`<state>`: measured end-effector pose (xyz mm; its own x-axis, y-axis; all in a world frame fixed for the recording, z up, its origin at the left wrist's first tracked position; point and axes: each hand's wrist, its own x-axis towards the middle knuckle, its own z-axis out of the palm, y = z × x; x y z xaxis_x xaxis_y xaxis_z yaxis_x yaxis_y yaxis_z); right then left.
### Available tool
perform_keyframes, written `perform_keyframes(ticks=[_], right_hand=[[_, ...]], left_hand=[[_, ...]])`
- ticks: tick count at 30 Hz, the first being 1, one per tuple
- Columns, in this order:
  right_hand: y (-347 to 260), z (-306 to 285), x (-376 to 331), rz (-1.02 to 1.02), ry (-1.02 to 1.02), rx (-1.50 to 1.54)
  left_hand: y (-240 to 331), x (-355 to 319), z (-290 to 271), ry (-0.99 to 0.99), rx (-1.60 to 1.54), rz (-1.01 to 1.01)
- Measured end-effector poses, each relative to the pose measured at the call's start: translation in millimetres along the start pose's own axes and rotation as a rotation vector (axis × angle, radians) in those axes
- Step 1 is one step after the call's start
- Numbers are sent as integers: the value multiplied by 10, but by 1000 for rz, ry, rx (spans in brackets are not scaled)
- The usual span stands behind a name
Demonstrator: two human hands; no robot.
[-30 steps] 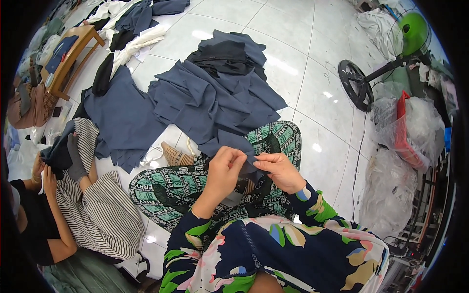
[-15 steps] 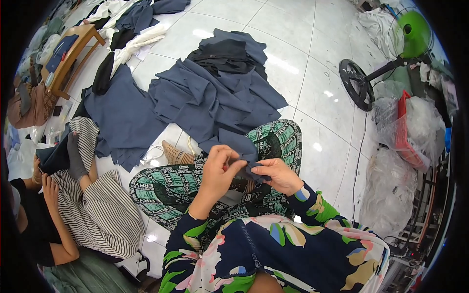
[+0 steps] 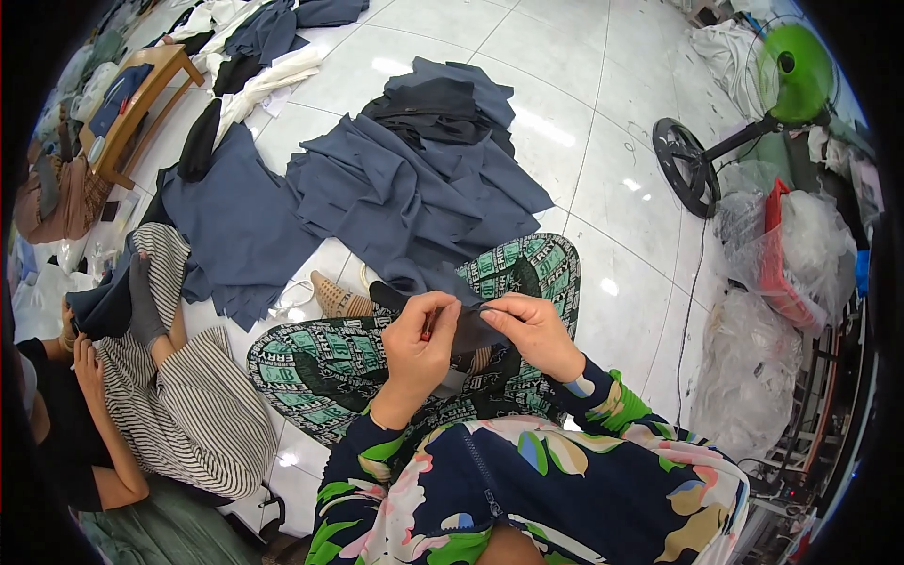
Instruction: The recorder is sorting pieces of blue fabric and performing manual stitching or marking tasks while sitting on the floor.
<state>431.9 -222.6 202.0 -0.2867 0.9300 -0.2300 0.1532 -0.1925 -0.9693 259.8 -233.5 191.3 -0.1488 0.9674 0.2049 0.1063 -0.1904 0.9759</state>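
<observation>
Head view: the person sits on the white tiled floor (image 3: 621,122) with legs in green-and-black patterned trousers (image 3: 508,273), both hands raised over the lap. The left hand (image 3: 421,341) is curled, its thumb and forefinger pinching the edge of a small dark navy piece of woven fabric (image 3: 471,330); a small red item shows between its fingers, too small to identify. The right hand (image 3: 535,331) pinches the opposite edge of the same piece, fingers pressed together on the cloth, so the fabric is held taut between the two hands, just above the knees. As a judgement, the work on this piece is in mid-course: it is in hand and not yet set down. Ahead of the knees lies a large loose heap of blue-grey cut fabric pieces (image 3: 414,188), topped by a folded black cloth (image 3: 433,108); which of these pieces are finished and which remain cannot be told from the picture. A further spread of blue-grey cloth (image 3: 235,226) lies to the left, near a second person in a striped garment (image 3: 188,405) who holds dark fabric separately. A green floor fan with a black round base (image 3: 744,113) and clear plastic bags (image 3: 753,367) stand well apart on the right.
</observation>
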Motion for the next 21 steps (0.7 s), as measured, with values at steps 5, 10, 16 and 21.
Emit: perform_keyframes(ticks=[5, 10, 16, 21], right_hand=[[20, 2, 67, 236, -11, 329], [102, -52, 100, 219, 77, 370], [48, 19, 110, -14, 180, 57], [-35, 33, 104, -171, 179, -180]], left_hand=[[-97, 148, -34, -80, 53, -178], [135, 154, -105, -96, 259, -6], [57, 2, -114, -400, 206, -114], [42, 54, -72, -360, 126, -185]])
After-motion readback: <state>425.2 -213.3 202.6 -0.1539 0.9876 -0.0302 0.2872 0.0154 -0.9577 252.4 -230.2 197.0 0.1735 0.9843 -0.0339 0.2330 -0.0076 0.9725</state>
